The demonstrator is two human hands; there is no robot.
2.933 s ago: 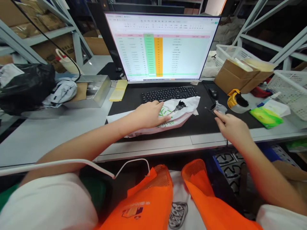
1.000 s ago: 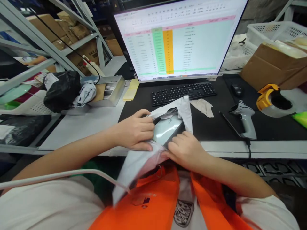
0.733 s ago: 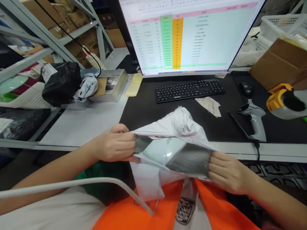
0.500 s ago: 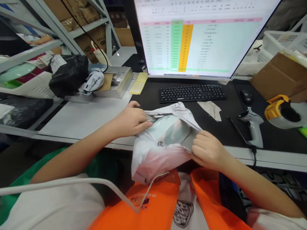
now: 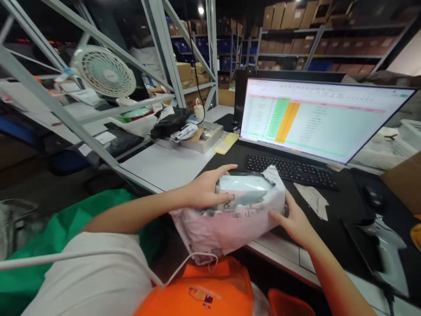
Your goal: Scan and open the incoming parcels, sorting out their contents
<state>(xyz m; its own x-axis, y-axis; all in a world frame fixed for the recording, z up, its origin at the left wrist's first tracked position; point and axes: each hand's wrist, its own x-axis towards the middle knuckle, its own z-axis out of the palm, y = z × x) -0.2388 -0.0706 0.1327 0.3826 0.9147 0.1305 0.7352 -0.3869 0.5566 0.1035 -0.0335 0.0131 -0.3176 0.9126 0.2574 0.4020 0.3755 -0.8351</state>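
Together, both hands' fingers [image 5: 226,168] curl around the white mailer bag [image 5: 230,217].

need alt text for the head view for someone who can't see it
Both hands, left hand and right hand, hold a white plastic mailer bag with a pale flat packet inside, above the desk edge. Behind it are a black keyboard and a monitor showing a spreadsheet; a white fan sits on shelving to the left.

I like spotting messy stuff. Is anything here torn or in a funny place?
Yes. The bag held by the left hand and right hand is crumpled and open at the top. A loose paper scrap lies beside the keyboard.
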